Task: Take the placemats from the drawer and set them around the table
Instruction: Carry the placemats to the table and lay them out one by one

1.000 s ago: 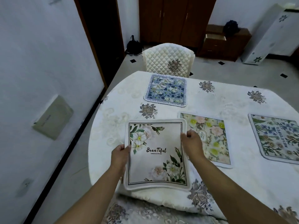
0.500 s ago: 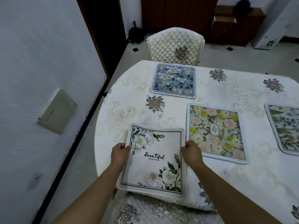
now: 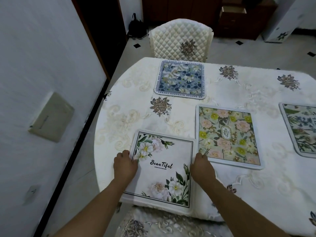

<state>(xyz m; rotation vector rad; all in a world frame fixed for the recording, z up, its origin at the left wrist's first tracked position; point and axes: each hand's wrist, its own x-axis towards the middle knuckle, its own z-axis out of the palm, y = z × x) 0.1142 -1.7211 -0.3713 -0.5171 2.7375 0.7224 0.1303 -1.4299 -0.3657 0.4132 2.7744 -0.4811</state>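
Note:
A white placemat (image 3: 162,170) with flowers and the word "Beautiful" lies at the near edge of the round table (image 3: 130,117), its front edge hanging slightly past the rim. My left hand (image 3: 125,165) grips its left edge and my right hand (image 3: 201,167) grips its right edge. A blue floral placemat (image 3: 181,79) lies at the far side by the chair. A green and pink floral placemat (image 3: 227,135) lies just right of the held one. A fourth placemat (image 3: 301,130) is cut off at the right edge.
A quilted cream chair (image 3: 181,38) stands behind the table. A white wall (image 3: 42,82) with a beige panel runs along the left. A dark wooden cabinet with an open drawer (image 3: 234,10) stands at the back. A cushioned seat (image 3: 153,224) is below the table edge.
The "Beautiful" placemat has come down from mid-air onto the tablecloth at the near edge, both hands still on its sides. The camera has moved closer and tilted downward.

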